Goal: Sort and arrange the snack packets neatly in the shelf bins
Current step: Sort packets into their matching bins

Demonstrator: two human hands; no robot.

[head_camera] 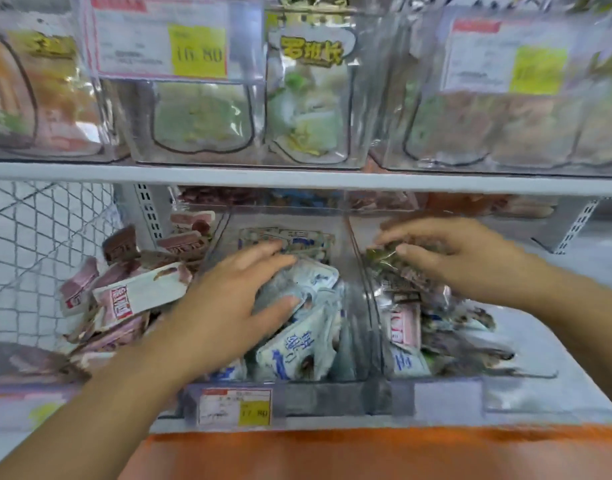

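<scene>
While the blue-and-white snack packets [297, 341] lie jumbled in the middle bin [297, 388] at the lower shelf's front edge, the left hand [235, 296] presses on them, fingers spread wide. The right hand [471, 258] pinches a dark green packet [384, 258] atop the right bin's [505, 384] mixed heap. Sorting looks midway; next, stray packets there likely need lifting out.

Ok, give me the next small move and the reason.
Probably the right hand should lay its pinched green packet flat in the right bin: that bin looks mostly green, and a stray red packet and blue packet sit at its front.
</scene>
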